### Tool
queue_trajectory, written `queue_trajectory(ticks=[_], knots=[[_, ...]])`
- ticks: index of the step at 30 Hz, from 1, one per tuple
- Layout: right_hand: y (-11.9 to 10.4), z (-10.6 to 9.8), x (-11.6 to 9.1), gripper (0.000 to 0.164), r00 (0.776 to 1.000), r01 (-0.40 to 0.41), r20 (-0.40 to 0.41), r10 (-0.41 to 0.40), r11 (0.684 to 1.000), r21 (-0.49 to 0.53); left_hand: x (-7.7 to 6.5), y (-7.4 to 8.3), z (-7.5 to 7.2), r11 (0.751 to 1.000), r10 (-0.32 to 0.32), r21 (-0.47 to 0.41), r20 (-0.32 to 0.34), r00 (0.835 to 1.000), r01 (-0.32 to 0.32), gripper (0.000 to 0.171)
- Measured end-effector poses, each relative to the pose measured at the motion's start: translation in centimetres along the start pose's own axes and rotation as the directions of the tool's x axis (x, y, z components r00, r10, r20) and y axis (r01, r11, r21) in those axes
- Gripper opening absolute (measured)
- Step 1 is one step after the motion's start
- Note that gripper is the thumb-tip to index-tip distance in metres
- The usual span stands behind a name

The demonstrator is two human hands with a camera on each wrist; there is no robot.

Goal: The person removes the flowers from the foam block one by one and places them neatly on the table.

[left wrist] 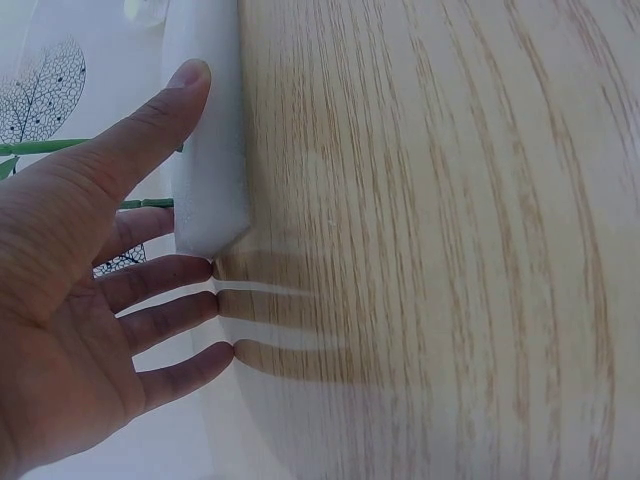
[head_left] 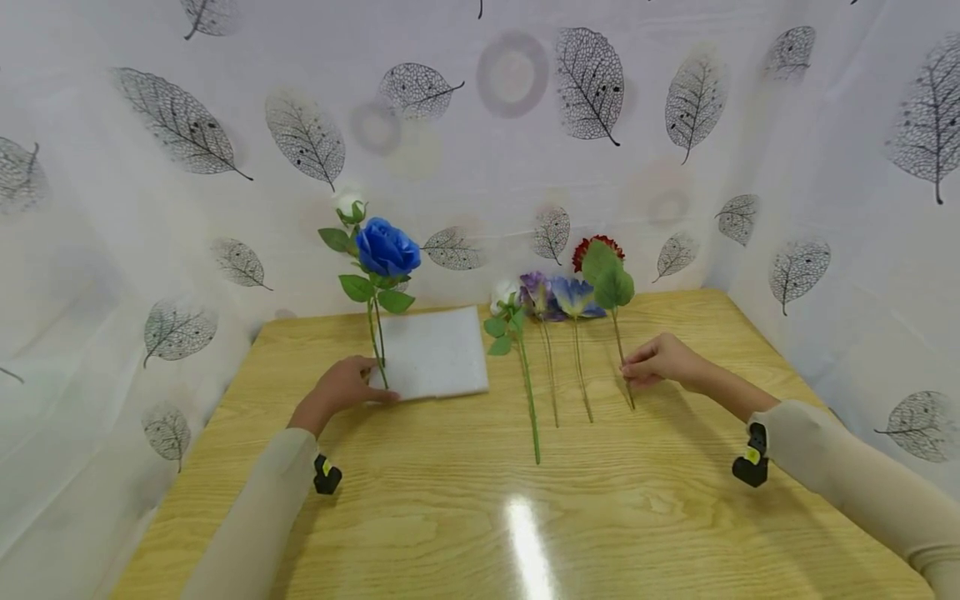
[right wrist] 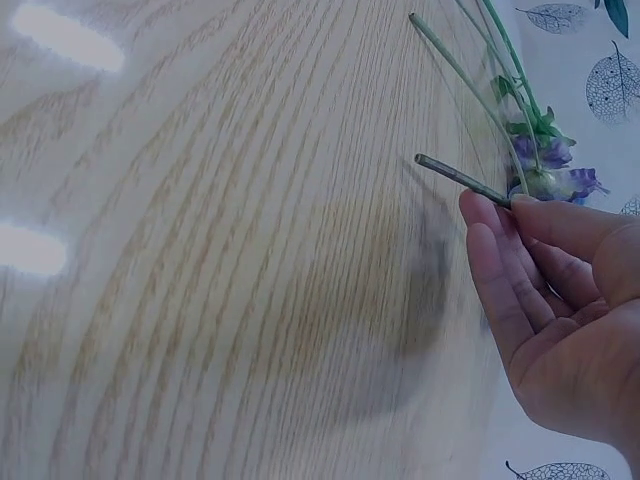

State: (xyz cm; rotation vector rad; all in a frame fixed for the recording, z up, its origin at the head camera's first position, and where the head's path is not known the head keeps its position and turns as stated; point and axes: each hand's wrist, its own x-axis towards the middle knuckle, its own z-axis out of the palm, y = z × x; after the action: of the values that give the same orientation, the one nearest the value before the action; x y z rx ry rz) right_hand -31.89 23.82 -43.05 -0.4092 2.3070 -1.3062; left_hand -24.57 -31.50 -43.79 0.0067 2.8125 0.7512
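Note:
At the left end of a white foam block (head_left: pixel 438 354), my left hand (head_left: pixel 347 387) grips its edge, thumb on the near side and index finger behind. A blue rose (head_left: pixel 387 247) and a white rose (head_left: pixel 349 207) rise upright from the block by that hand. On the right, my right hand (head_left: pixel 660 362) pinches the lower stem of a red flower (head_left: pixel 609 243), whose round green leaves partly cover the bloom. The cut end of this stem (right wrist: pixel 460 178) pokes out past the fingertips, above the table.
Between the hands lie a white rose (head_left: pixel 506 304) with a long green stem, a purple flower (head_left: pixel 542 293) and a blue-violet flower (head_left: pixel 576 298) on the wooden table (head_left: pixel 420 500). A leaf-printed curtain (head_left: pixel 480 158) encloses the back and sides.

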Motion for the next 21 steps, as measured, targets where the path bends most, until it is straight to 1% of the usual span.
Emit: queue_trajectory(ticks=[6, 13, 21], knots=[[0.4, 0.1, 0.0, 0.037, 0.998, -0.054, 0.044, 0.053, 0.998, 0.026, -0.1, 0.1, -0.1, 1.000, -0.001, 0.000, 0.004, 1.000, 0.001, 0.098], [1.0, 0.2, 0.2, 0.038, 0.994, -0.070, 0.082, 0.068, 0.997, 0.028, 0.0, 0.0, 0.0, 1.000, -0.002, -0.001, 0.002, 1.000, 0.002, 0.099], [1.1, 0.3, 0.4, 0.034, 0.988, -0.096, 0.122, 0.092, 0.995, 0.021, 0.0, 0.0, 0.0, 1.000, -0.003, -0.003, 0.006, 1.000, 0.003, 0.099]])
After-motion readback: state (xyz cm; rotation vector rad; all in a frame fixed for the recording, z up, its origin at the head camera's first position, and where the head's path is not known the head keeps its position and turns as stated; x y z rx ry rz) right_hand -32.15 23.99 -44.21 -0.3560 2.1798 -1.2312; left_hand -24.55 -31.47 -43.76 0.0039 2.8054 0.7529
